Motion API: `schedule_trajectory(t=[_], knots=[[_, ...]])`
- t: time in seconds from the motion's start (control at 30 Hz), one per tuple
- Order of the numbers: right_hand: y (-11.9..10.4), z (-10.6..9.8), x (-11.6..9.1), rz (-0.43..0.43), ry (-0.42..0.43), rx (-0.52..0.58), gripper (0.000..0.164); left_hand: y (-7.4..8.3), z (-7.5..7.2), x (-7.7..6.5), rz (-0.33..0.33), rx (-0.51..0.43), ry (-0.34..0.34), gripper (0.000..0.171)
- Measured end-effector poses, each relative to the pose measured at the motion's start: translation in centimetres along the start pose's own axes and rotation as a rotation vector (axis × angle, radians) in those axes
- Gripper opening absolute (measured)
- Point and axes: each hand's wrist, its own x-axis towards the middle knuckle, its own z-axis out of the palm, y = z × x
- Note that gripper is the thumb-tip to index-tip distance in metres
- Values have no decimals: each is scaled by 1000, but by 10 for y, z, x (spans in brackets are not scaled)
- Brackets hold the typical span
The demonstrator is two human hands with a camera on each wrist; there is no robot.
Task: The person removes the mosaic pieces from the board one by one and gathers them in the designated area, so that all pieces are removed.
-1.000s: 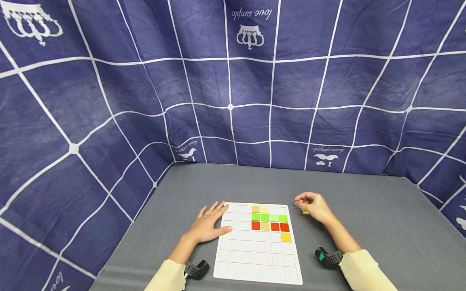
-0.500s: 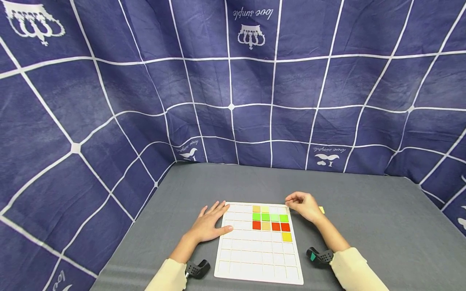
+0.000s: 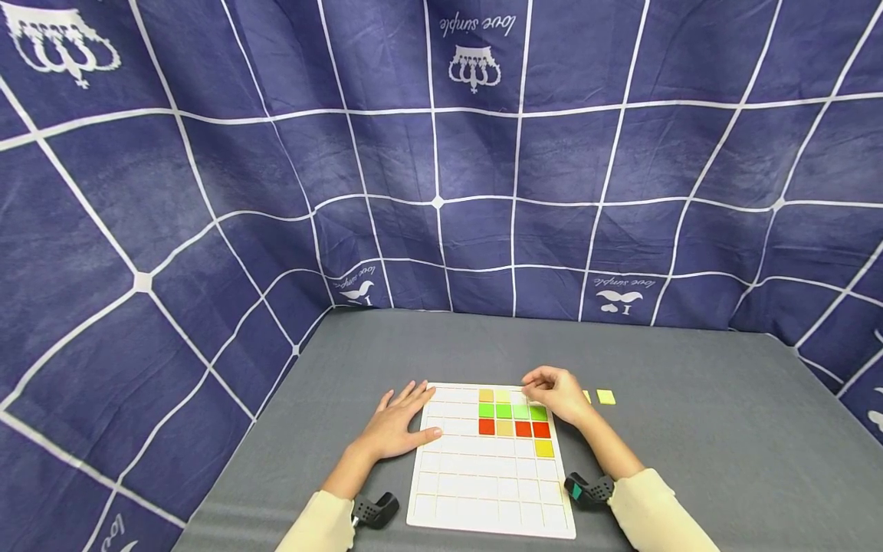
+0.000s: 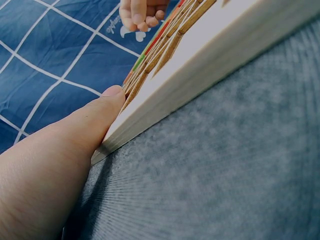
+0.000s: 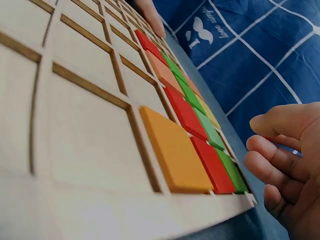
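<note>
A white gridded wooden board (image 3: 483,491) lies on the grey table. Square tiles fill several cells at its upper right: green (image 3: 486,411), red (image 3: 487,427), tan (image 3: 505,428) and pale yellow, plus a golden-yellow tile (image 5: 172,150) below them. My left hand (image 3: 393,429) rests flat with fingers spread, its thumb and fingertips on the board's left edge. Over the top-right cells hovers my right hand (image 3: 557,392), thumb and fingertips together in a pinch. What looks like a small tile between them is almost wholly hidden by the fingers.
Two loose yellow tiles lie on the table right of the board; one yellow tile (image 3: 605,397) shows fully, the other is partly behind the right hand. A dark blue curtain (image 3: 386,153) with white lines hangs behind and along the left side.
My right hand has moved left, from the loose yellow tiles to above the board's top-right cells, uncovering the yellow tiles. The left hand and the board stay in place.
</note>
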Motion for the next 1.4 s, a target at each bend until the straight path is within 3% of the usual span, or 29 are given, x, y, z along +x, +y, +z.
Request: schedule_trajectory(t=[0.1, 0.27, 0.33, 0.73, 1.4], knots=[[-12, 4, -4, -20, -11, -2, 11, 0, 0, 0, 1, -3, 2, 78], [-9, 10, -2, -43, -10, -50, 7, 0, 1, 0, 2, -4, 6, 77], [2, 14, 2, -30, 1, -69, 7, 0, 0, 0, 3, -5, 8, 78], [-3, 19, 5, 38, -2, -174, 9, 1, -1, 3, 4, 8, 0, 80], [-3, 24, 1, 14, -3, -111, 8, -1, 1, 0, 0, -1, 10, 79]])
